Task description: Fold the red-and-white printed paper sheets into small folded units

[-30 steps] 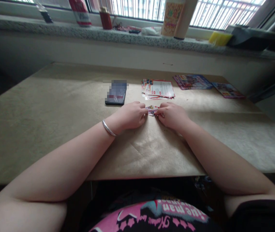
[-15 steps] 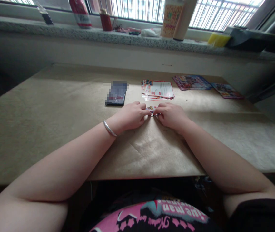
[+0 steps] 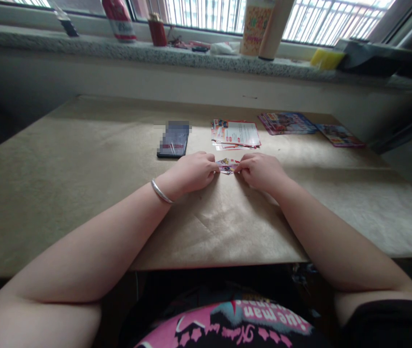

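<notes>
A small, colourful piece of folded printed paper [image 3: 227, 165] lies on the table between my two hands. My left hand [image 3: 197, 171], with a silver bangle on its wrist, pinches the paper's left end. At its right end, the fingertips of my right hand [image 3: 262, 171] are closed on it as well. Both hands rest low, on or close to the tabletop. Just beyond them lies a loose pile of printed cards or sheets [image 3: 244, 133], a white one on top.
A dark phone [image 3: 175, 140] lies left of the pile. To the right are a fanned stack of colourful cards [image 3: 289, 123] and another small stack [image 3: 340, 135]. The tan table [image 3: 64, 183] meets a wall under a stone sill [image 3: 191, 60], which holds bottles, a cup and a yellow item.
My hands have moved apart along the paper, left hand to the left and right hand slightly to the right. More of the printed paper shows between them.
</notes>
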